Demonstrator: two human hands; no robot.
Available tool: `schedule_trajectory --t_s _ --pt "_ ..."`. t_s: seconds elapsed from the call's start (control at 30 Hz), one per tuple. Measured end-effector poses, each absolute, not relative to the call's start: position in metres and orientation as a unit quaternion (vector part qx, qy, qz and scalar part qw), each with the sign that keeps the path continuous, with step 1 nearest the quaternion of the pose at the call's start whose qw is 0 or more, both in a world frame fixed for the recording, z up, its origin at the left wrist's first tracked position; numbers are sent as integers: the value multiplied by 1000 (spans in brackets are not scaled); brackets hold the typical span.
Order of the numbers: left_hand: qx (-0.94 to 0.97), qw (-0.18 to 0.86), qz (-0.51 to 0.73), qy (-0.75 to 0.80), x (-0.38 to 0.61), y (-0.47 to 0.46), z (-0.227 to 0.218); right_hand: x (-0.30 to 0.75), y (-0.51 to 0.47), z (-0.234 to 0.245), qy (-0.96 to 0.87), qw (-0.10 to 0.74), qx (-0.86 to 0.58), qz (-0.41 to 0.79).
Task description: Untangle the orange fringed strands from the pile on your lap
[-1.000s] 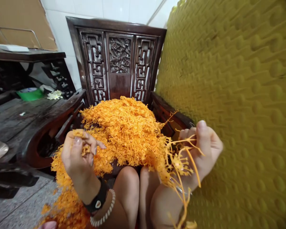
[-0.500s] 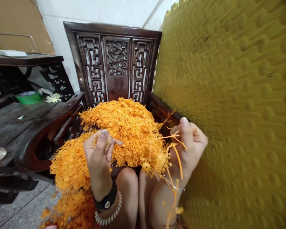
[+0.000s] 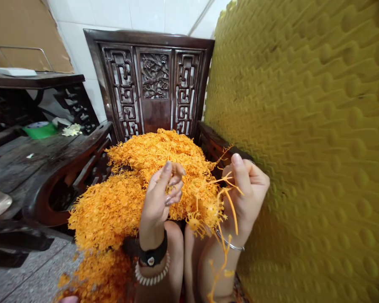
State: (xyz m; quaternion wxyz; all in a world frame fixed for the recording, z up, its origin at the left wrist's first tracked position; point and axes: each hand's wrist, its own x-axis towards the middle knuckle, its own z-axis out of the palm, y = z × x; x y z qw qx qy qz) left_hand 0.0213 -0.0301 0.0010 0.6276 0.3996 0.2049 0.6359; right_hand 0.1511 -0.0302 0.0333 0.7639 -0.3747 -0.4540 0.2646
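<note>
A big heap of orange branching plastic pieces (image 3: 139,176) fills the seat of a dark carved wooden chair (image 3: 151,80) and spills over its front edge toward the floor. My right hand (image 3: 248,191) grips a tangled bunch of orange sprigs (image 3: 208,206), with thin stems hanging down past my wrist. My left hand (image 3: 162,195) is raised just left of that bunch, fingers curled and pinched together; what it holds, if anything, I cannot make out. Both wrists rest above my bare knees.
A tall yellow-green bumpy foam panel (image 3: 303,147) stands close on the right. To the left is a dark wooden bench (image 3: 34,155) with a green dish (image 3: 39,129) and white flowers (image 3: 70,130). Grey stone floor (image 3: 19,277) lies lower left.
My left hand rose from the heap's left side and moved right toward the bunch held in my right hand. My right hand drew slightly inward with its sprigs.
</note>
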Motion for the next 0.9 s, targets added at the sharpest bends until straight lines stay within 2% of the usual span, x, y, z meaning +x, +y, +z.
schedule_trajectory --t_s 0.1,0.23,0.5,0.6,0.7,0.73,0.83,0.9 --pt "452 579 640 227 26 -29 -5 152 -30 33 -455 756 -376 281" --pt "571 531 571 256 29 -32 -7 154 -27 31 -454 752 -360 314" --pt "631 412 582 304 35 -51 13 145 -23 36 -355 860 -238 280" --pt "607 389 607 334 30 -56 11 151 -26 37 -337 869 -225 283" --pt "468 297 738 384 0 -61 2 187 -24 33 -261 893 -232 285" --pt "388 237 805 381 -14 -62 0 202 -23 32 -223 911 -227 262" --pt "344 244 832 361 -42 -65 -1 229 -20 28 -220 912 -246 245" --pt "378 281 812 344 -40 -63 1 222 -16 28 -228 916 -256 210"
